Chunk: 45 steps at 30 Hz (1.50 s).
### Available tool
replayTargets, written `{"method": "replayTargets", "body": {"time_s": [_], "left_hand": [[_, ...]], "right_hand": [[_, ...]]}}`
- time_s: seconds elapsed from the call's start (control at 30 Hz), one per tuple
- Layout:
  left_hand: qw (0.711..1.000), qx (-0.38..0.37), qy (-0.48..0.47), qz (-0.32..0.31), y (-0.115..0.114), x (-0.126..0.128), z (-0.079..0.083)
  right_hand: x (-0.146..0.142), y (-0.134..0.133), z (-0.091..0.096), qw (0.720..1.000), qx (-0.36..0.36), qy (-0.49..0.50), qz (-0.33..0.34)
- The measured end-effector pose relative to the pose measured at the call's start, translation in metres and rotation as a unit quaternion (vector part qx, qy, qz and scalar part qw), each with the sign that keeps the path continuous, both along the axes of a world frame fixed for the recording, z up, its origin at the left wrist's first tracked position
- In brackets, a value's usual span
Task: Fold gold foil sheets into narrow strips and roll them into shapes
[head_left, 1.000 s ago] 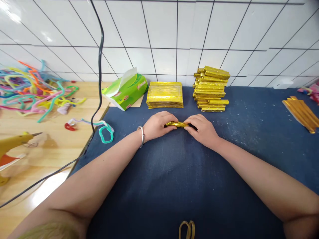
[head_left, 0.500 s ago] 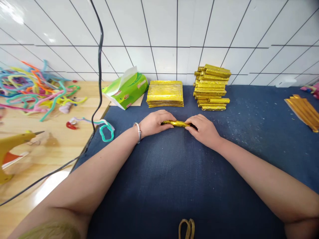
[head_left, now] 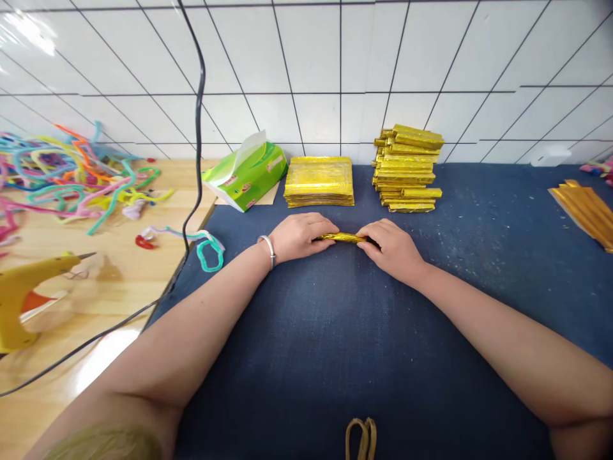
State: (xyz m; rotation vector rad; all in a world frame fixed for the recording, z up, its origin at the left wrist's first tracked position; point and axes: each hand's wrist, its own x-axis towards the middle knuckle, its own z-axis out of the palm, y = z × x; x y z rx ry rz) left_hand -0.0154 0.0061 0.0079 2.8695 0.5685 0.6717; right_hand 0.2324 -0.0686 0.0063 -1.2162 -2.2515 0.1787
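Observation:
My left hand and my right hand both grip a narrow folded strip of gold foil low over the dark blue cloth, one hand at each end, fingers curled round it. Just behind my hands lies a flat stack of gold foil sheets. To its right stands a taller pile of folded gold foil strips. A silver bracelet sits on my left wrist.
A green tissue pack lies at the back left of the cloth. Coloured pipe cleaners cover the wooden table on the left, with a yellow glue gun and a black cable. More gold strips lie far right.
My hands stay on the gold strip and have drawn slightly closer, so less of the strip shows. The view has shifted a little to the left.

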Motion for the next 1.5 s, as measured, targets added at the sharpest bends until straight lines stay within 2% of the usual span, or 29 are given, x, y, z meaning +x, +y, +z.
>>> {"method": "replayTargets", "body": {"time_s": [0.17,0.47,0.67,0.8,0.9,1.07,1.17,1.33,1.5], "left_hand": [[0.994,-0.095,-0.043,0.01,0.003,-0.001,0.0],[1.0,0.008,0.004,-0.011,0.004,-0.002,0.0],[1.0,0.007,0.002,-0.006,0.004,-0.002,-0.001],[0.999,-0.039,-0.013,0.003,0.003,-0.003,0.0],[0.994,-0.1,-0.033,0.023,0.003,-0.004,-0.001],[0.969,-0.236,-0.055,0.042,0.006,-0.012,-0.001],[0.957,-0.286,-0.045,0.037,0.011,-0.019,0.003],[0.948,-0.314,-0.025,0.045,0.017,-0.027,0.007],[0.947,-0.318,-0.03,0.03,0.018,-0.027,0.007]], "right_hand": [[0.0,-0.001,0.0,1.0,0.01,0.0,-0.001],[0.0,0.001,0.0,1.0,0.015,-0.004,-0.006],[0.0,0.0,0.0,1.0,0.019,-0.008,-0.01],[0.0,0.0,0.0,1.0,0.018,-0.009,-0.012],[-0.001,0.0,0.0,1.0,0.018,-0.007,-0.008],[0.001,-0.002,0.0,1.0,0.023,0.0,-0.013],[0.003,-0.004,0.0,0.999,0.021,-0.007,-0.026],[0.005,-0.005,-0.001,0.998,0.001,-0.018,-0.066],[0.007,-0.005,-0.002,0.998,-0.008,-0.013,-0.067]]}}
